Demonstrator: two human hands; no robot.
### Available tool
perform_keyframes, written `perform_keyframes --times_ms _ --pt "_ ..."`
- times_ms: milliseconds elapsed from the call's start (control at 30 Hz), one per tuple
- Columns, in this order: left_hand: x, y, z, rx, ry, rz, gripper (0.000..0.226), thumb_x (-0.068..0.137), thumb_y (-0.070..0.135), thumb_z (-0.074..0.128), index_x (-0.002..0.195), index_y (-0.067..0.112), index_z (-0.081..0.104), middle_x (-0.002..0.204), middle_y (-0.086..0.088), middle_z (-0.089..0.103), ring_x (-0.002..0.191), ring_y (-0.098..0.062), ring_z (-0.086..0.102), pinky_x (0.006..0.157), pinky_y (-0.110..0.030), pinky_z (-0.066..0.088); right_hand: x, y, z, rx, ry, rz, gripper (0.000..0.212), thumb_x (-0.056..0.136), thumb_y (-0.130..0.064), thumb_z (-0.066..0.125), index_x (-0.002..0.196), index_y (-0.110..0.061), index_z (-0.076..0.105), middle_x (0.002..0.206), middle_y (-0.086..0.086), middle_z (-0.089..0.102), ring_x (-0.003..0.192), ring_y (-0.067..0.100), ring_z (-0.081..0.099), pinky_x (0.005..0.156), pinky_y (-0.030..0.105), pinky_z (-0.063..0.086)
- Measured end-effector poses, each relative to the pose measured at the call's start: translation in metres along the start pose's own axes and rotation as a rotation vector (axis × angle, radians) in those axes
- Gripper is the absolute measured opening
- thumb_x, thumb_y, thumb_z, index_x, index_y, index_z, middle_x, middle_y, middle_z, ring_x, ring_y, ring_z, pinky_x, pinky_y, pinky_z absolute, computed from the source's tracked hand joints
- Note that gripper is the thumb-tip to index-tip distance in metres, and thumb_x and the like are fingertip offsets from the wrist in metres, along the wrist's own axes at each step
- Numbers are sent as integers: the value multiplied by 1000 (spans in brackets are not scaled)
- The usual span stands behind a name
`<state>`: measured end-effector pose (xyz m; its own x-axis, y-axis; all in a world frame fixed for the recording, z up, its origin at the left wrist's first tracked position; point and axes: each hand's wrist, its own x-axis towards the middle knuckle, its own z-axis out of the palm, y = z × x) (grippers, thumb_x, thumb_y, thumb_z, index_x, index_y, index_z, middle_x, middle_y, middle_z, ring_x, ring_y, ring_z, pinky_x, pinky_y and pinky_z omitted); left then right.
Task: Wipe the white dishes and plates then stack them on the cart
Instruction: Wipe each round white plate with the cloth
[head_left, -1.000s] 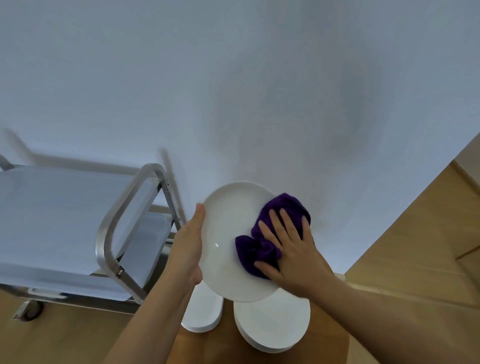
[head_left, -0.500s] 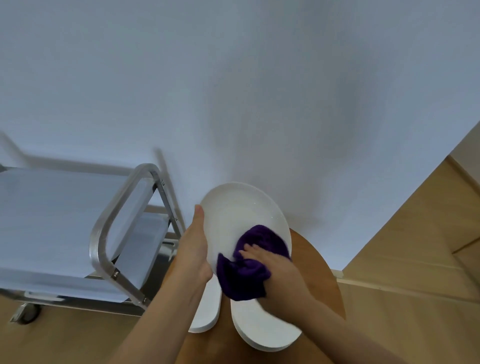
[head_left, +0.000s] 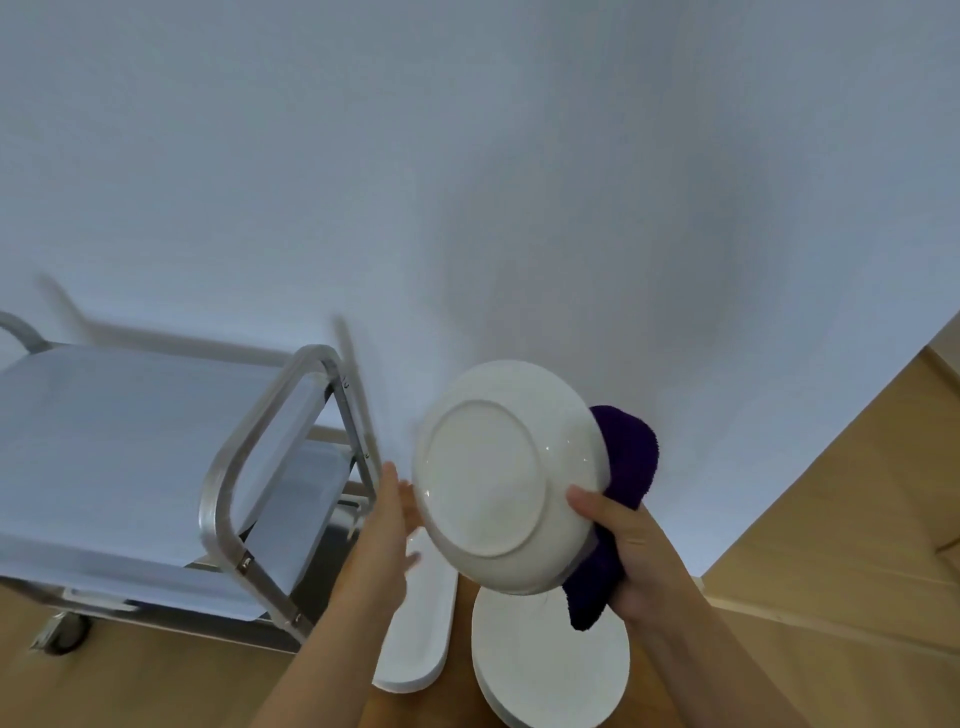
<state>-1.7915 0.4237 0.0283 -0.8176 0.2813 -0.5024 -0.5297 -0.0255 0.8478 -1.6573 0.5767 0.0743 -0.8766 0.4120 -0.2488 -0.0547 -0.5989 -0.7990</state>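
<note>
A white round dish (head_left: 498, 478) is in the air with its underside and foot ring turned toward me. My right hand (head_left: 634, 551) grips its lower right rim, thumb on the underside, and holds a purple cloth (head_left: 626, 467) behind the dish. My left hand (head_left: 387, 525) is beside the dish's left edge with fingers straight; whether it touches the rim is unclear. Below, a stack of round white plates (head_left: 545, 670) and an oblong white dish (head_left: 421, 639) lie on a small round wooden table (head_left: 462, 701). The metal cart (head_left: 228, 467) stands to the left.
The cart's top shelf (head_left: 130, 441) is covered in pale blue sheet, and its castor (head_left: 62, 631) stands on the wooden floor (head_left: 857, 519). A white wall (head_left: 467, 182) fills the background close behind the table and cart.
The dish has been flipped from face-up to underside-up. My right hand went from wiping the face to gripping the rim with the cloth behind. My left hand has released the left rim.
</note>
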Motion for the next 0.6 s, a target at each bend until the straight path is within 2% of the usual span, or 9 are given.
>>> perform_keyframes --times_ms 100,200,267,333,400,433,500,567,600 --pt "2 -8 5 -265 -2 -109 48 89 61 47 114 24 63 103 -2 73 99 -25 66 77 -41 56 3 8 -7 65 5 69 54 57 -16 79 109 -15 64 97 13 72 83 29 71 59 37 56" --pt "3 5 7 -332 135 -96 34 86 55 56 94 24 65 65 7 72 69 -20 69 48 -27 52 3 13 -14 -54 41 101 64 58 -28 87 115 -15 61 106 14 70 94 32 68 68 41 57" --pt "2 14 4 -260 219 -13 34 84 56 58 90 22 64 59 8 70 69 -17 66 48 -25 48 2 14 -20 -224 172 83 66 61 -39 85 118 -15 60 107 11 70 97 30 67 77 43 56" --pt "1 23 0 -103 246 109 43 84 60 52 85 19 63 67 0 69 69 -15 63 53 -27 46 3 9 -21 -442 328 67 63 70 -50 71 119 -13 58 108 13 67 99 32 64 89 49 51" --pt "0 34 -4 128 267 293 53 86 61 47 66 12 52 58 1 55 53 -7 51 48 -23 41 7 -3 -21 -458 418 10 54 87 -51 53 122 -10 50 111 10 62 101 30 60 87 45 50" --pt "-3 40 -5 234 264 400 54 87 59 47 58 13 42 51 4 44 43 -5 40 45 -22 36 8 -10 -16 -349 396 -24 47 93 -48 45 125 -13 46 113 6 59 103 25 58 84 37 51" --pt "-8 48 -2 402 230 574 54 87 54 52 55 16 29 47 5 29 40 -7 26 45 -23 27 8 -24 -4 -222 239 -57 46 95 -47 36 131 -19 44 116 -1 58 103 12 60 79 23 52" --pt "-15 54 8 562 200 699 54 87 49 56 55 16 27 49 3 26 45 -10 24 48 -25 24 7 -28 9 -481 0 -177 34 94 -45 41 121 -28 50 124 -1 57 97 0 63 76 14 52" --pt "-18 56 14 628 182 755 54 87 46 58 54 17 27 49 4 27 47 -11 25 48 -25 24 7 -29 15 -764 -103 -302 33 93 -43 46 124 -33 49 135 3 51 111 -1 57 89 16 48"
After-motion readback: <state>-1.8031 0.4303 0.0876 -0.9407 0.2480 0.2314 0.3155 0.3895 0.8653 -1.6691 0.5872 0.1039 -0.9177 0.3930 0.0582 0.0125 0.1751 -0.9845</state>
